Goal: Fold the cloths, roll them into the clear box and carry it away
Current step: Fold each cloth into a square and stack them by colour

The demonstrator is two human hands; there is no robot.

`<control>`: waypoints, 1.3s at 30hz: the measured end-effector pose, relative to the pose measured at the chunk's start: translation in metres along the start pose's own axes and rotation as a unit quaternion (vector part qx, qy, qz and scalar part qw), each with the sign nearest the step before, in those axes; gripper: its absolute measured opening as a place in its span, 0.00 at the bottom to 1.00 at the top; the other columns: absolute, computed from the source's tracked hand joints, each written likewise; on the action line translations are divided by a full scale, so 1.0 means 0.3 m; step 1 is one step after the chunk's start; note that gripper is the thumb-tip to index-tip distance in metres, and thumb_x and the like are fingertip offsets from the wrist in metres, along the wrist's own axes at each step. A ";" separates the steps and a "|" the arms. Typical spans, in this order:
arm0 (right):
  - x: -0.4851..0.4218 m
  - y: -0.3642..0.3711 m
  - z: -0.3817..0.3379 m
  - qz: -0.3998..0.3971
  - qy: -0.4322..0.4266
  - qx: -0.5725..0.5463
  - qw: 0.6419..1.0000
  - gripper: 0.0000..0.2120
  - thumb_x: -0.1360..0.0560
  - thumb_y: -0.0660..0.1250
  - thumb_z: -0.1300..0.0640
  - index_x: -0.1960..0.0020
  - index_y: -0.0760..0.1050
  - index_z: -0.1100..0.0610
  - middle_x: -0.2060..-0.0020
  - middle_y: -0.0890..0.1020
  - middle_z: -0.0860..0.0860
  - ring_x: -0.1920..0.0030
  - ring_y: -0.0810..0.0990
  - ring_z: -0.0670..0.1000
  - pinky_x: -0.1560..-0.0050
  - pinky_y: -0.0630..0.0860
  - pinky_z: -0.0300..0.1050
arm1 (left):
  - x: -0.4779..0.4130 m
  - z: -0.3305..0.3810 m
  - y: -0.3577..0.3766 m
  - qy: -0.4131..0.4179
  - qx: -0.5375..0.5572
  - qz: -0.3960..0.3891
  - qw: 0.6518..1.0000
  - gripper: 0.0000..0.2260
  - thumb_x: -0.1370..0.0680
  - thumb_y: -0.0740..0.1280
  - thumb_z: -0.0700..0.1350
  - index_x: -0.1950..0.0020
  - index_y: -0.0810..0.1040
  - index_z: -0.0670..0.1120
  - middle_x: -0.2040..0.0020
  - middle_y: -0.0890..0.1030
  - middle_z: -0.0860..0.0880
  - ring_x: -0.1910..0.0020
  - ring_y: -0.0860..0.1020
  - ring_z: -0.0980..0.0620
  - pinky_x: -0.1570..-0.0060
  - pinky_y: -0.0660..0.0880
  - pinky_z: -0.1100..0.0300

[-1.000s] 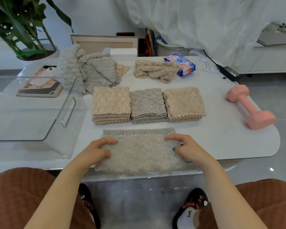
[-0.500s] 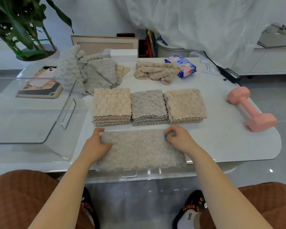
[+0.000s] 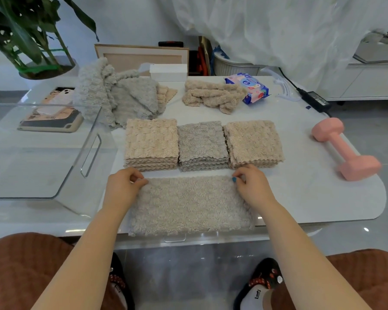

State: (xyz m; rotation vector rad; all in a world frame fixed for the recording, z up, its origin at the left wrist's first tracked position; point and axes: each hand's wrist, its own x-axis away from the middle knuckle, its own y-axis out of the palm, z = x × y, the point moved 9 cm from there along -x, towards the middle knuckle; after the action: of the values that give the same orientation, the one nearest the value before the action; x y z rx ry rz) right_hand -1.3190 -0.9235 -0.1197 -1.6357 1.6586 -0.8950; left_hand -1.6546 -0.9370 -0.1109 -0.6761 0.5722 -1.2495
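Note:
A beige fluffy cloth (image 3: 189,205) lies flat at the table's near edge, folded into a wide rectangle. My left hand (image 3: 122,186) pinches its far left corner and my right hand (image 3: 252,185) pinches its far right corner. Just beyond it stand three folded stacks: a peach stack (image 3: 151,144), a grey stack (image 3: 202,145) and a beige stack (image 3: 253,145). A heap of unfolded grey cloths (image 3: 117,95) and a crumpled beige cloth (image 3: 213,96) lie further back. The clear box (image 3: 92,151) stands at the left with nothing in it.
A pink dumbbell (image 3: 345,148) lies at the right of the white table (image 3: 311,198). Behind the clear box lie a tablet and a phone (image 3: 54,110). At the back are a white box (image 3: 168,72), a wipes pack (image 3: 248,87), a power adapter (image 3: 315,99) and a plant (image 3: 31,36).
Both hands have slid from the cloth's middle sides up to its far corners, and their fingers have closed into pinches there. The cloth stays flat on the table.

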 end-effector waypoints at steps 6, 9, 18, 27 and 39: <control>-0.007 0.024 0.010 -0.022 -0.011 0.013 1.000 0.06 0.27 0.64 0.68 0.56 0.80 0.62 0.52 0.78 0.55 0.51 0.76 0.54 0.52 0.70 0.42 | -0.006 -0.004 0.027 -0.006 -0.006 -0.018 1.000 0.03 0.28 0.73 0.38 0.61 0.83 0.39 0.59 0.79 0.47 0.60 0.74 0.52 0.55 0.69 0.60; 0.002 0.033 0.001 -0.024 -0.019 0.062 0.998 0.06 0.26 0.64 0.65 0.56 0.78 0.59 0.52 0.77 0.51 0.53 0.76 0.55 0.56 0.74 0.47 | 0.004 -0.012 0.045 0.016 -0.014 -0.004 1.000 0.04 0.27 0.72 0.40 0.62 0.82 0.42 0.56 0.78 0.47 0.59 0.75 0.50 0.56 0.71 0.57; 0.016 0.052 0.009 -0.090 -0.024 0.016 0.995 0.09 0.23 0.63 0.63 0.45 0.79 0.57 0.55 0.73 0.51 0.56 0.73 0.50 0.55 0.69 0.40 | 0.020 -0.007 0.048 0.046 0.012 -0.018 0.999 0.07 0.25 0.71 0.42 0.48 0.80 0.46 0.60 0.78 0.48 0.63 0.75 0.52 0.62 0.69 0.65; 0.101 -0.059 -0.027 -0.169 0.017 -0.211 0.963 0.04 0.26 0.70 0.63 0.59 0.78 0.59 0.70 0.79 0.49 0.69 0.75 0.47 0.68 0.72 0.35 | 0.039 0.134 -0.011 0.114 -0.006 -0.053 0.992 0.05 0.23 0.68 0.41 0.59 0.78 0.48 0.57 0.77 0.49 0.58 0.74 0.56 0.59 0.69 0.67; 0.101 -0.353 -0.076 -0.032 -0.057 -0.029 0.997 0.09 0.25 0.65 0.66 0.53 0.80 0.54 0.59 0.79 0.49 0.62 0.73 0.43 0.62 0.67 0.33 | 0.072 0.311 -0.126 0.191 0.071 -0.009 0.979 0.05 0.24 0.68 0.39 0.50 0.81 0.47 0.59 0.79 0.55 0.61 0.74 0.60 0.60 0.67 0.76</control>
State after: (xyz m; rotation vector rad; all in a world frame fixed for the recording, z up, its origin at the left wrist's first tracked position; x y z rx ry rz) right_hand -1.2783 -0.9527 -0.0189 -1.7546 1.5749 -0.7768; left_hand -1.6075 -0.9507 -0.0205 -0.3202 0.7842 -1.4330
